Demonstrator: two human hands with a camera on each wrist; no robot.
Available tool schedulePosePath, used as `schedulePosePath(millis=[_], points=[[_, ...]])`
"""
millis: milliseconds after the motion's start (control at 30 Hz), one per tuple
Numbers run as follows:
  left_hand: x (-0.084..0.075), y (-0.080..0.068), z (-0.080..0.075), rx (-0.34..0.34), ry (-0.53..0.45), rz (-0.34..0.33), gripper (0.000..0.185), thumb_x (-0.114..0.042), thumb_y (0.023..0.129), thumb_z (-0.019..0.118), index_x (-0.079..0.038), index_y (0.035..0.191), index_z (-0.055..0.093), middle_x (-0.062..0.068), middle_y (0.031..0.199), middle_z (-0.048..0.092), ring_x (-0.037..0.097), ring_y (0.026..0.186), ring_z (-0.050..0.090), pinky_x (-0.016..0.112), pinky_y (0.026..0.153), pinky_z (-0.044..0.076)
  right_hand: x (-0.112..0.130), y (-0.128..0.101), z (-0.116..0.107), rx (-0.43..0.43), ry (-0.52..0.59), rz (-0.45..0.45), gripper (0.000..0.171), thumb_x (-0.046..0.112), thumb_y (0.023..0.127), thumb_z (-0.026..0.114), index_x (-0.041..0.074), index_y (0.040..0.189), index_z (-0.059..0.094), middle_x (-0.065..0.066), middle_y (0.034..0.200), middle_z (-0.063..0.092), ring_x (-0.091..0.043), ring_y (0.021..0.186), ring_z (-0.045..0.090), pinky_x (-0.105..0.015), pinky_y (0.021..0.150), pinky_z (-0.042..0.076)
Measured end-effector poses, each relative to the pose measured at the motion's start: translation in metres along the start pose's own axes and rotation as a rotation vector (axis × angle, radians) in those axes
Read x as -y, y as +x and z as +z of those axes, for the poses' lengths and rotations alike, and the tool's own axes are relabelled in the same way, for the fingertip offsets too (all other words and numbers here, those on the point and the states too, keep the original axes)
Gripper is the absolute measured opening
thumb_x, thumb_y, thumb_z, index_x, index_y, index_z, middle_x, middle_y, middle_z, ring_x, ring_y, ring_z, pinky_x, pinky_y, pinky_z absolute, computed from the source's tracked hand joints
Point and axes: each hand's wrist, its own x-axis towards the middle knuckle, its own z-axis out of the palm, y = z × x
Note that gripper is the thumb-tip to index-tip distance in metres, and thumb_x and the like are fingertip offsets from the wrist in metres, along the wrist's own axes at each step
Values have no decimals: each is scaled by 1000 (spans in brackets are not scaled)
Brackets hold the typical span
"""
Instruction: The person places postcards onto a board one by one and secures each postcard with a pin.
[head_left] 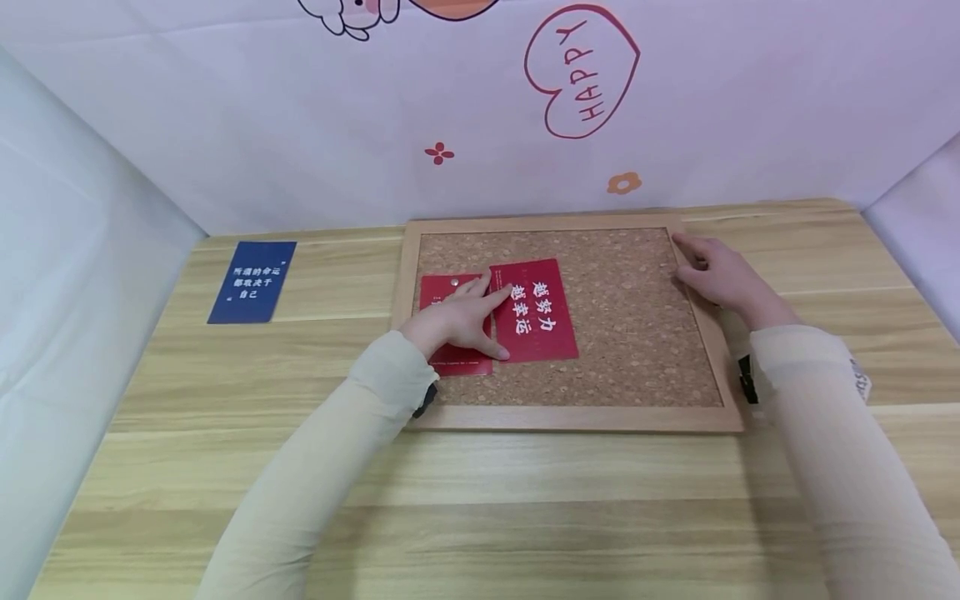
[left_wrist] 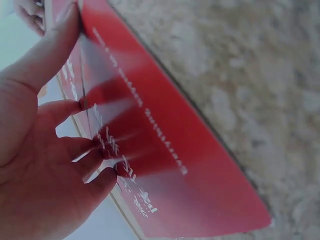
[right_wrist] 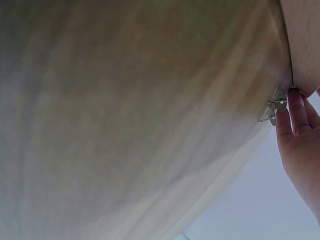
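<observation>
A cork board in a wooden frame lies on the table. On its left part lie two red cards: a larger one with white characters, and a smaller one held by a metal pin. My left hand lies across both, fingers straight, pressing on the larger card. My right hand rests at the board's upper right corner. Its fingertips touch a few loose thumbtacks. Whether they pinch one is hidden.
A dark blue card with white characters lies on the wooden table to the left of the board. White walls close the table in at the left, right and back. The cork right of the red cards is bare.
</observation>
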Motion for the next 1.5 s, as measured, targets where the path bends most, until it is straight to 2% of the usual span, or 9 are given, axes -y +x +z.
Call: schedulePosePath(millis=[233,533,667,800,867,933,1000,1267,1500], points=[[1,2,3,-45,24,2,97,-45,82,71,-24,155,10,5,163,-5,28,151,-2,52,120,16,2,1,0,-1,-3,-4,64,24,100,39,2,153,11,-32,154,16,-54,135,26,-65,107,26],[1,4,2,-40,12,-10,97,-45,81,71,-26,155,10,2,163,-6,26,151,-4,52,120,16,2,-4,-2,-4,4,33,64,30,101,37,5,153,11,-35,151,20,-55,132,28,-66,106,27],[1,3,1,-30,19,-15,97,-45,82,71,-26,155,10,2,163,-7,25,151,-4,52,120,16,6,-5,-2,-66,-32,47,61,31,101,36,2,152,18,-36,147,29,-54,127,38,-65,104,31],[1,2,-1,-12,8,-15,97,-43,82,71,-26,155,9,2,163,-8,25,151,-6,53,120,16,12,-9,-2,-224,-75,134,56,28,99,33,0,148,29,-34,148,30,-53,122,42,-65,99,34],[1,2,-1,-3,4,-12,97,-42,82,71,-25,155,9,3,163,-8,26,151,-6,54,120,17,13,-12,-3,-297,-71,194,55,27,99,34,-2,146,32,-34,148,28,-53,124,39,-65,98,33],[0,2,-2,5,3,-7,97,-42,82,71,-25,155,9,3,163,-9,26,151,-6,54,119,17,13,-16,-4,-334,-60,243,55,26,99,34,-3,145,32,-34,150,25,-55,134,26,-67,104,27],[0,2,-2,10,-1,-3,98,-41,82,71,-25,155,8,3,163,-9,26,150,-6,55,119,18,11,-20,-5,-365,-57,269,54,24,98,35,-6,144,33,-36,148,26,-55,133,26,-67,103,28],[0,1,-1,21,-2,-2,97,-42,83,70,-26,155,7,3,163,-9,27,150,-7,54,120,16,-5,-37,-7,-407,-30,380,60,28,97,36,-13,140,32,-45,136,25,-55,124,23,-64,98,27],[-1,3,0,21,-2,-3,98,-40,83,71,-26,155,7,4,163,-9,27,150,-5,53,120,17,-17,-54,-13,-329,-35,469,71,38,96,37,-23,132,29,-49,126,27,-58,113,27,-64,86,35]])
